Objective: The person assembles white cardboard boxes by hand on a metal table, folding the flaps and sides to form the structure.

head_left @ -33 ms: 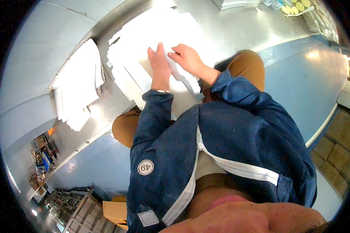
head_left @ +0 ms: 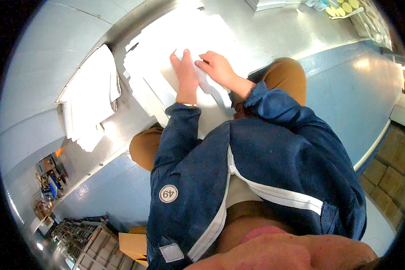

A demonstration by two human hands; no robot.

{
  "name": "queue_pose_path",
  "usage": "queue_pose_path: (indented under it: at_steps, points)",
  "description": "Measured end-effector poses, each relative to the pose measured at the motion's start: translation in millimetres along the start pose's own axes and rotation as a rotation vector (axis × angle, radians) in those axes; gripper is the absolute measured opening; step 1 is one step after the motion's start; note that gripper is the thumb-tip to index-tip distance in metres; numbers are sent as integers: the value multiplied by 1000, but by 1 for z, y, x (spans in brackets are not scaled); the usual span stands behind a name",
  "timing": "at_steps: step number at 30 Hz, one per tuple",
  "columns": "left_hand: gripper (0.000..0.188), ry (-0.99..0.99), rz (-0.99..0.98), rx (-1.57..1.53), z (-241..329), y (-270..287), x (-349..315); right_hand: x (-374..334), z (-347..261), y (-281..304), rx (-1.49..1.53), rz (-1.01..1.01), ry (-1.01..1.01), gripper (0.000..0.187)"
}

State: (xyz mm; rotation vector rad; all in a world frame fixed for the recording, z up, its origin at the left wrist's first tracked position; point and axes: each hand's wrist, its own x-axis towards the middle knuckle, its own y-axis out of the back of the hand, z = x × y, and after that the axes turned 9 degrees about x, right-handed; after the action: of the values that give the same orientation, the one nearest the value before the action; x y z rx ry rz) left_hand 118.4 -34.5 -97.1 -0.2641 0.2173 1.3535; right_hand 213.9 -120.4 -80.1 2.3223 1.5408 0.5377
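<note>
My left hand and my right hand are close together over a pile of flat white cardboard box blanks. Between them a narrow strip of the top cardboard blank stands raised along a fold. My right hand is closed on this strip, its thumb along the near side. The left one grips the same blank farther left, thumb pointing away from me; its other fingers are partly hidden. Glare washes out much of the pile, so single sheets are hard to tell apart.
Another stack of white sheets lies to the left on the metal worktop. At the far right, yellow round pieces sit near a light basket. My bent knees touch the near side. An orange-brown carton stands low left.
</note>
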Motion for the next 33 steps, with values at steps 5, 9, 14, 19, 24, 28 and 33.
queue_pose_path:
  at_steps: [5, 9, 14, 19, 24, 28, 33]
  points:
    - [55, -184, 23, 606, -9, 2, -3, -2, 16, 0, -163, 11, -12, 32]
    - [56, -168, -46, 655, -2, 26, -5, 0, 6, -3, -405, -16, 18, 30]
    - [52, -170, -126, 630, 1, 43, 10, 16, -19, -8, -493, -150, -119, 38]
    - [52, -484, 46, 925, 42, 45, -21, 25, -1, 0, -424, -205, -266, 41]
    - [60, -613, 358, 1011, 60, 152, -14, 31, -13, -12, -432, -212, -248, 35]
    - [74, 5, -25, 829, 40, 134, -39, 26, -10, -17, -508, -225, -231, 25]
    - [60, -191, 94, 1107, 5, 148, -15, 29, -7, -19, -579, -182, -127, 22]
